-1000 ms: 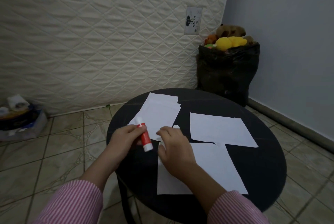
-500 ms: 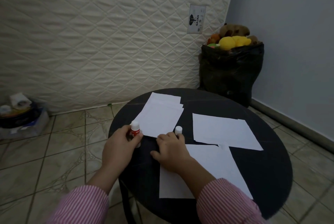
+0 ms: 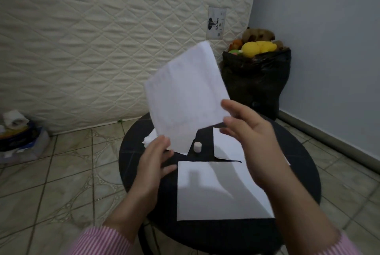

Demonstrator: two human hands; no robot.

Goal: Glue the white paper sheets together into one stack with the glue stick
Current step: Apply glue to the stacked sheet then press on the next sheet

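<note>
Left hand [image 3: 153, 158] pinches raised sheet [image 3: 186, 98] at its 7 o'clock corner; right hand [image 3: 249, 141] spread open, empty; cap [image 3: 197, 147] uncapped on table [image 3: 296, 172]; single-corner grip risks sheet folding, misaligning.

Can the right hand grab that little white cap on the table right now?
Probably yes. The right hand is open, with only its fingertips near the lifted sheet, and the cap stands alone on the black table, just left of it. Nothing lies between them; it would only need to drop down.
</note>
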